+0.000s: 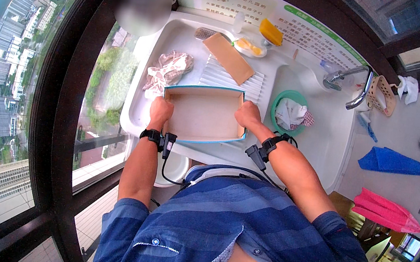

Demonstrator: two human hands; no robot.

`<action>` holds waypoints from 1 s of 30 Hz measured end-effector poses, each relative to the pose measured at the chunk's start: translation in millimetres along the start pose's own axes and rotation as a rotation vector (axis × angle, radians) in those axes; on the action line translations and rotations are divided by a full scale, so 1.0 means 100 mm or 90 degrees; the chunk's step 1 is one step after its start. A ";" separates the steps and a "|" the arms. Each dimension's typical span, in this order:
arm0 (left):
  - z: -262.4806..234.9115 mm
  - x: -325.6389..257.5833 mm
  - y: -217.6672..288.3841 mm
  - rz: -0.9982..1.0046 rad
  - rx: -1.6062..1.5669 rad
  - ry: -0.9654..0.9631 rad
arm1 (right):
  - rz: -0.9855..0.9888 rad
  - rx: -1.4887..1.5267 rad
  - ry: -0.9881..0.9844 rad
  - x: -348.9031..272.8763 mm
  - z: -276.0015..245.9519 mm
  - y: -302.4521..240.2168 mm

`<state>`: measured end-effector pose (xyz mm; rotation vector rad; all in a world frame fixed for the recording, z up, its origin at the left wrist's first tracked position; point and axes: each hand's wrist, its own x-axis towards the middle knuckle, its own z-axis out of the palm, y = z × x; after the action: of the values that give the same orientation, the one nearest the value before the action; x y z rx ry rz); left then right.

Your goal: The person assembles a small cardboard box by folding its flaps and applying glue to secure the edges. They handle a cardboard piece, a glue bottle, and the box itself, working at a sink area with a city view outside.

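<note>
Sink unit [324, 146], white w/ ribbed washboard, sits by a high-rise window; city at 9 o'clock. Left hand [160, 111] and right hand [248, 115] each have their grip clamped on opposite side walls of an open shallow cardboard box [204, 114], held over the basin centre. Green bowl [284, 99] w/ cloth at 3 o'clock, crumpled rag [167, 71] at 10.

box [202, 114] btwn hands, basin [291, 111] right, cloth [167, 70] behind-left
</note>
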<state>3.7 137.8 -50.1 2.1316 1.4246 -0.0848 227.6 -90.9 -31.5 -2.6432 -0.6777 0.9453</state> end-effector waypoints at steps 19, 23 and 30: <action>-0.06 -0.08 0.08 -0.002 -0.006 0.007 | -0.097 -0.111 -0.017 0.28 0.28 0.28; -0.02 -0.05 0.03 0.006 0.008 0.013 | -0.070 -0.086 -0.004 0.23 0.25 0.21; 0.06 0.03 -0.08 0.021 0.033 0.007 | -0.033 -0.021 0.028 -0.06 0.01 -0.04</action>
<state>-0.2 139.9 -59.8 2.2007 1.4067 -0.0980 221.5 -90.1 -27.3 -2.6527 -0.7531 0.8663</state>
